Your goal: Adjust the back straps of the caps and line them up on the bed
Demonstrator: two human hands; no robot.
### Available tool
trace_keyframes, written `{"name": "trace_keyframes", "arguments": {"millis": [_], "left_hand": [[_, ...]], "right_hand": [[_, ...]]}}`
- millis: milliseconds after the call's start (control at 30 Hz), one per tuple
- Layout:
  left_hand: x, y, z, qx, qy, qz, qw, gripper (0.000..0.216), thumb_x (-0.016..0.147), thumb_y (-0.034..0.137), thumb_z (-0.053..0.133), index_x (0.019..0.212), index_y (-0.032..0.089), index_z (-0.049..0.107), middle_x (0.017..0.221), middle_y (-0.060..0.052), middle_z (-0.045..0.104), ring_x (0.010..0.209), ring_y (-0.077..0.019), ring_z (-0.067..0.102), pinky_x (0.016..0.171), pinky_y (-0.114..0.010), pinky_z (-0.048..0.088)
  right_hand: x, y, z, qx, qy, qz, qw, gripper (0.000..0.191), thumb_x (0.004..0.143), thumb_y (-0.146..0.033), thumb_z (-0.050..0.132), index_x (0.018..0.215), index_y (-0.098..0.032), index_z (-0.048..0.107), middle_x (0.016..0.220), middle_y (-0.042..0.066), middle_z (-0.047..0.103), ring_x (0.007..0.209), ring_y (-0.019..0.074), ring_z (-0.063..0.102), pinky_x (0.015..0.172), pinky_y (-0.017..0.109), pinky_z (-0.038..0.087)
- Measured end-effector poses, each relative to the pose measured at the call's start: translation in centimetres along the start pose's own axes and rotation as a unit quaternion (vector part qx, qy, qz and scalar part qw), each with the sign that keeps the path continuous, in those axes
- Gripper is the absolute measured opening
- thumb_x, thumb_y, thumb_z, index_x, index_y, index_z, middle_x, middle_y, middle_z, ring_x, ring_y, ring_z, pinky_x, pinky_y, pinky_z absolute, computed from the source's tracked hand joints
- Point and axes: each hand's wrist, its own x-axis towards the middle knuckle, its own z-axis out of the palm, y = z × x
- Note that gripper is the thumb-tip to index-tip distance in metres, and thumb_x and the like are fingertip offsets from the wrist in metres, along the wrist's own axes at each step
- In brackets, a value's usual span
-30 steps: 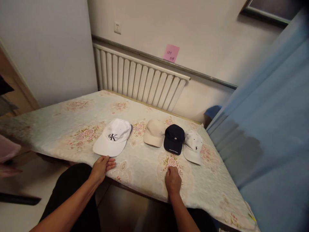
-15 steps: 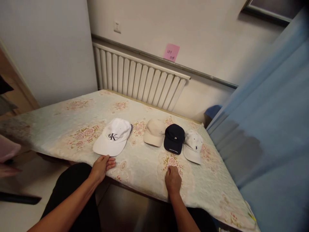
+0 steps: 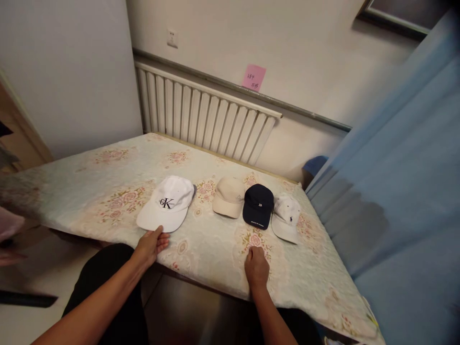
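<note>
A white baseball cap [image 3: 177, 191] with a black "CK" print lies on the flowered table cover, its brim toward me. My left hand [image 3: 150, 247] is at the brim's front edge, thumb on top and fingers just below, pinching it. To the right sit a beige cap [image 3: 229, 194], a navy cap [image 3: 258, 203] with small white lettering on its brim, and an off-white cap [image 3: 286, 211] with a small dark logo, side by side in a row. My right hand [image 3: 257, 268] rests as a closed fist on the cover, in front of the navy cap and apart from it.
The flowered cover [image 3: 201, 258] spreads over a table or bed against a white radiator [image 3: 201, 110]. A blue curtain [image 3: 395, 191] hangs along the right side. A pink note [image 3: 253, 77] is on the wall. At the left edge, part of another person [image 3: 10, 230] shows.
My left thumb has come up over the edge of the white cap's brim. The right fist and the caps keep their places; the view has shifted slightly.
</note>
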Motion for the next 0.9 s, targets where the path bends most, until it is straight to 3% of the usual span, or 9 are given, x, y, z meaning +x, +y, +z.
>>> {"name": "trace_keyframes", "arguments": {"millis": [267,533,900], "left_hand": [[0.6,1.3,0.8,-0.050,-0.061,0.005,0.997,0.014,0.083,0.021,0.059,0.073,0.012,0.056,0.055,-0.003,0.062,0.043,-0.0090,0.056,0.043,-0.019,0.048],[-0.4,2.5,2.2,-0.069,-0.107,0.067,0.990,0.013,0.076,0.023,0.065,0.079,0.011,0.061,0.059,-0.002,0.064,0.048,-0.0091,0.055,0.045,-0.018,0.045],[-3.1,3.1,7.5,-0.029,-0.178,0.118,0.977,0.030,0.071,0.041,0.070,0.070,0.012,0.063,0.059,-0.001,0.064,0.053,-0.0112,0.053,0.053,-0.023,0.043]], "right_hand": [[0.1,-0.1,-0.1,-0.001,0.000,-0.001,1.000,0.023,0.091,-0.020,0.038,0.086,-0.019,0.060,0.084,0.003,0.059,0.069,0.0145,0.054,0.062,0.027,0.032],[0.1,0.0,0.1,-0.003,0.000,0.000,1.000,0.022,0.091,-0.020,0.038,0.087,-0.019,0.060,0.083,0.003,0.058,0.069,0.0146,0.054,0.061,0.027,0.033],[0.3,-0.2,0.1,-0.004,-0.003,-0.001,1.000,0.021,0.090,-0.019,0.039,0.085,-0.020,0.060,0.083,0.003,0.059,0.072,0.0155,0.056,0.064,0.026,0.035]]}}
